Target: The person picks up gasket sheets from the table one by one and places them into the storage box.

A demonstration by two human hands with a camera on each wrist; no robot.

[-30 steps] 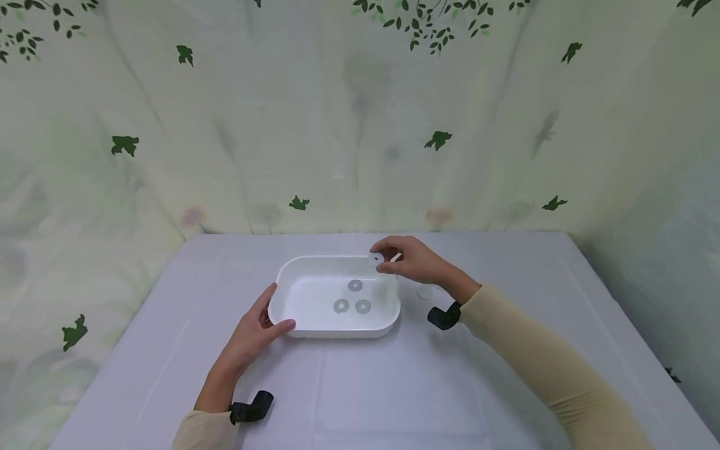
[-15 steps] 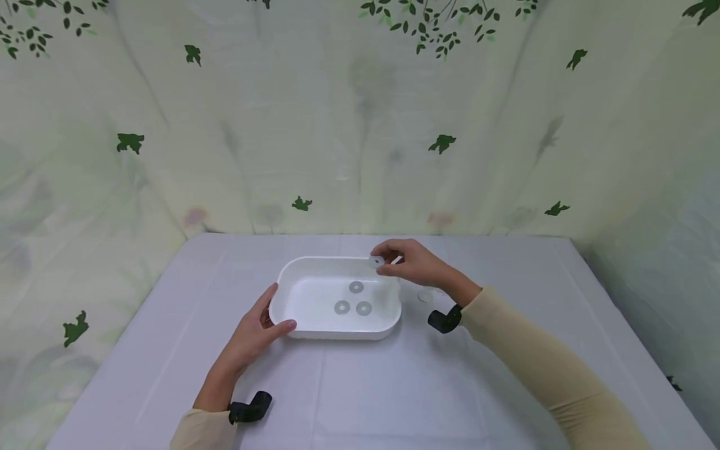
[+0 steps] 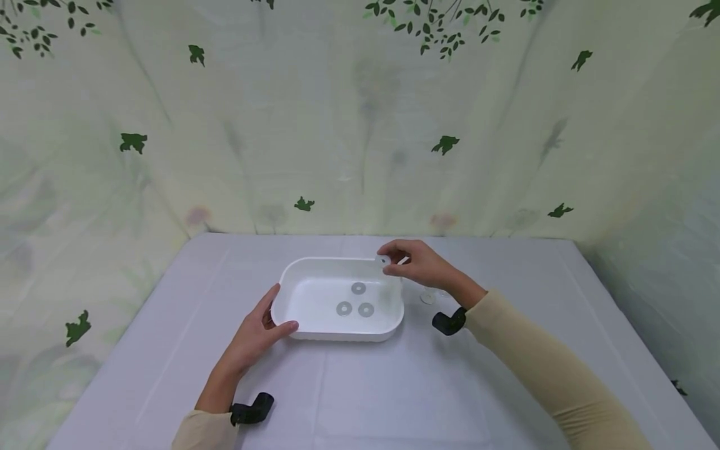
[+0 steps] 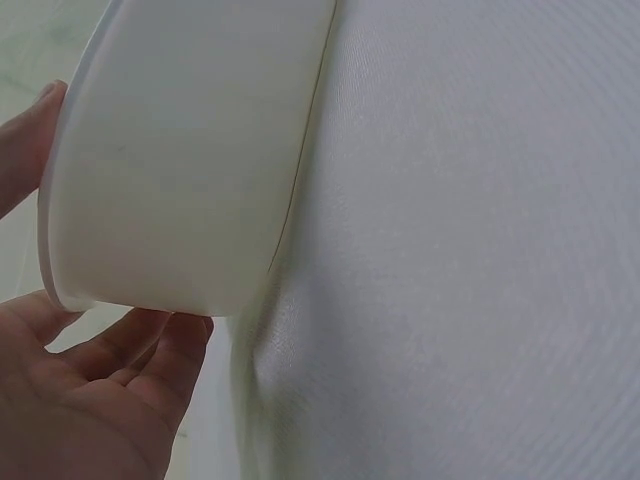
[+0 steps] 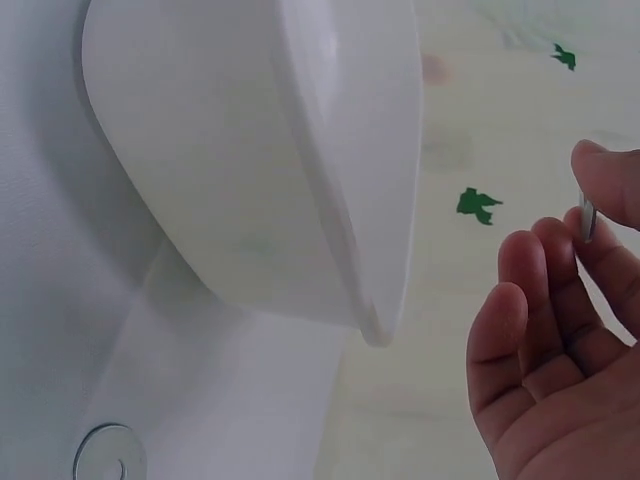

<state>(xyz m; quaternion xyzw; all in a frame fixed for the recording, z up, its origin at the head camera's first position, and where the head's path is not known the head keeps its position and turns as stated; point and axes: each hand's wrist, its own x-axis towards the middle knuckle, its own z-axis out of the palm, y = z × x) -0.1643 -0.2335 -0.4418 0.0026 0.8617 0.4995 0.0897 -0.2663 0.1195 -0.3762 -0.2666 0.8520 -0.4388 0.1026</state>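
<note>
A white tub (image 3: 315, 294) with rounded corners stands on the table, and three flat grey metal washers (image 3: 366, 310) lie on its floor toward the right. My left hand (image 3: 253, 337) holds the tub's left end, thumb at the front rim and fingers along the outer end wall; the left wrist view shows this hand (image 4: 110, 390) against the wall. Over the tub's back right corner, my right hand (image 3: 419, 262) pinches another washer (image 3: 384, 260) between thumb and index finger. Seen edge-on in the right wrist view, this washer (image 5: 588, 218) is above the rim, the other fingers loosely bent.
On the table right of the tub lies a washer (image 3: 427, 299), with another partly hidden behind the right wrist. A white cloth (image 3: 371, 400) covers the table. Behind it hangs a pale curtain (image 3: 315, 125) with a leaf print. Black cameras (image 3: 450, 322) are strapped to both wrists.
The whole head view has shifted slightly. Both hands keep their holds, and the pinched washer stays over the tub's back right corner.
</note>
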